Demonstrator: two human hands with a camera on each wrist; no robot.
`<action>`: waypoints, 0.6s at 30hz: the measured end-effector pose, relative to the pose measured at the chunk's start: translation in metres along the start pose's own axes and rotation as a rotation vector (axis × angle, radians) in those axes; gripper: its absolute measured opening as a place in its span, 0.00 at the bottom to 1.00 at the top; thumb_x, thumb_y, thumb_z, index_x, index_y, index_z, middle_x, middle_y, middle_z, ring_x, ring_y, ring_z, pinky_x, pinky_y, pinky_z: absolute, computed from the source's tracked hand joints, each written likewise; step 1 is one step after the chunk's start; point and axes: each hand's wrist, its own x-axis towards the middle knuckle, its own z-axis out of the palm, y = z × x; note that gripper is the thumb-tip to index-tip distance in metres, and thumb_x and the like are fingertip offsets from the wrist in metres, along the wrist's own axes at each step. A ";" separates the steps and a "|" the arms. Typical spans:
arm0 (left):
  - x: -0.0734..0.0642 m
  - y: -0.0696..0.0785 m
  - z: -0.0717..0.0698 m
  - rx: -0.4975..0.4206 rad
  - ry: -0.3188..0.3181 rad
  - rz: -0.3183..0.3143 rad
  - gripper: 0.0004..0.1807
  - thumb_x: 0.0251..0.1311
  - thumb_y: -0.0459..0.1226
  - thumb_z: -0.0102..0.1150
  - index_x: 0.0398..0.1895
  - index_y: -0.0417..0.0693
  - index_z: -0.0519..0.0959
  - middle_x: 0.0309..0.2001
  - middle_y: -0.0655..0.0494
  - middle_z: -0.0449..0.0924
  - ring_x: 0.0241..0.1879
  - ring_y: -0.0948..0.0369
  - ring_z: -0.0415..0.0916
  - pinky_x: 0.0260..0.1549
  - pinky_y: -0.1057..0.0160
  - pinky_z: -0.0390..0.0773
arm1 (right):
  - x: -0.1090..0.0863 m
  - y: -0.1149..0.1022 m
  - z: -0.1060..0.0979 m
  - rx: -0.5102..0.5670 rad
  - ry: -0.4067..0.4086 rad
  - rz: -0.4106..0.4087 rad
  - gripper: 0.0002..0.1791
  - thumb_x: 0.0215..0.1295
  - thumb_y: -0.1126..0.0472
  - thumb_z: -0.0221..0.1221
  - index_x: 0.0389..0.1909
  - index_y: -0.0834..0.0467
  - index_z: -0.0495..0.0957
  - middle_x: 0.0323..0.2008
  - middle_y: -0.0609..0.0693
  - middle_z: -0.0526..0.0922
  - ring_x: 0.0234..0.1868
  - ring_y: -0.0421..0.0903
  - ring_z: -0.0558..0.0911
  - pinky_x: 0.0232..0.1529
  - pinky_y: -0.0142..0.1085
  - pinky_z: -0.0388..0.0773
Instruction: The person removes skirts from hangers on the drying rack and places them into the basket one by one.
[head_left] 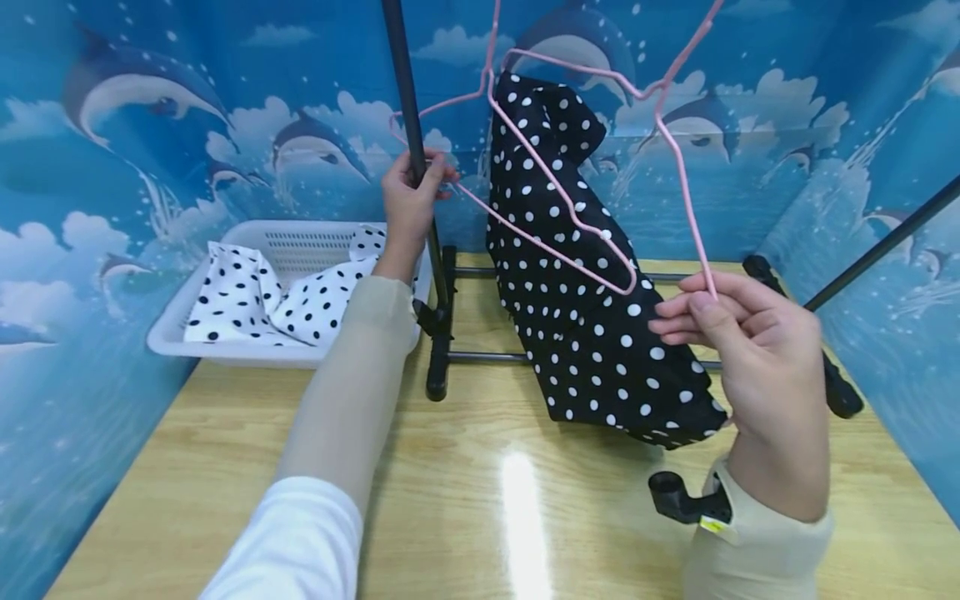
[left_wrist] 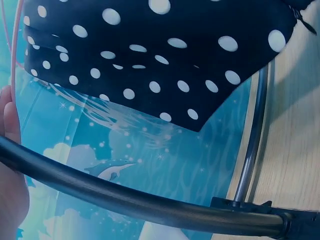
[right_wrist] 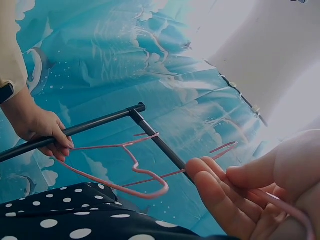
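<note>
Two pink clothes hangers hang in front of me. My left hand (head_left: 411,193) is at the rack's left pole (head_left: 408,92), gripping the end of the left hanger (head_left: 551,179) beside it. With thumb and fingers, my right hand (head_left: 757,350) pinches the lower right arm of the right hanger (head_left: 684,179). A black garment with white dots (head_left: 577,275) droops from that hanger's left side, bunched at its top, its lower end hanging over the table. In the right wrist view, the left hand (right_wrist: 45,127) overlaps the pole, and the right hand (right_wrist: 250,195) holds pink wire.
A white plastic basket (head_left: 165,329) stands at the left, holding a white cloth with black dots (head_left: 232,292). The rack's black lower bars (head_left: 487,357) and feet stand on the wooden table (head_left: 450,500). A blue dolphin-print curtain (head_left: 300,83) surrounds the table.
</note>
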 end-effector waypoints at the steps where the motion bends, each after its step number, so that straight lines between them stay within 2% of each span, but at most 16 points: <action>1: 0.000 0.000 0.000 -0.005 0.000 0.004 0.07 0.67 0.39 0.58 0.41 0.45 0.78 0.34 0.52 0.84 0.38 0.57 0.83 0.37 0.62 0.81 | 0.000 0.000 0.000 0.002 -0.002 -0.001 0.07 0.69 0.72 0.53 0.42 0.73 0.77 0.30 0.58 0.85 0.29 0.46 0.87 0.35 0.34 0.82; 4: -0.001 0.001 0.000 -0.008 0.002 0.002 0.10 0.67 0.39 0.58 0.45 0.42 0.78 0.36 0.49 0.84 0.38 0.57 0.83 0.38 0.60 0.81 | 0.000 -0.001 0.000 0.003 -0.004 0.002 0.08 0.69 0.72 0.53 0.42 0.73 0.78 0.30 0.57 0.85 0.29 0.46 0.87 0.34 0.34 0.82; 9: -0.004 0.002 -0.001 -0.029 0.014 -0.012 0.13 0.68 0.36 0.56 0.53 0.41 0.77 0.47 0.42 0.80 0.41 0.58 0.82 0.40 0.60 0.81 | 0.000 -0.001 0.002 0.000 -0.002 0.006 0.08 0.69 0.71 0.53 0.42 0.73 0.78 0.30 0.57 0.85 0.29 0.46 0.87 0.34 0.34 0.83; 13: -0.007 0.004 -0.003 -0.065 0.036 0.004 0.16 0.69 0.33 0.54 0.58 0.42 0.74 0.51 0.47 0.77 0.44 0.57 0.81 0.41 0.62 0.80 | 0.000 -0.002 0.003 -0.029 0.002 0.009 0.08 0.69 0.70 0.54 0.42 0.72 0.78 0.30 0.56 0.85 0.28 0.45 0.87 0.34 0.34 0.82; 18: -0.012 0.011 -0.004 -0.078 0.050 0.026 0.23 0.69 0.32 0.54 0.66 0.42 0.68 0.59 0.50 0.72 0.55 0.55 0.75 0.54 0.60 0.76 | 0.000 -0.004 0.004 -0.071 0.006 0.011 0.09 0.69 0.69 0.55 0.42 0.71 0.79 0.30 0.56 0.85 0.28 0.44 0.86 0.33 0.33 0.82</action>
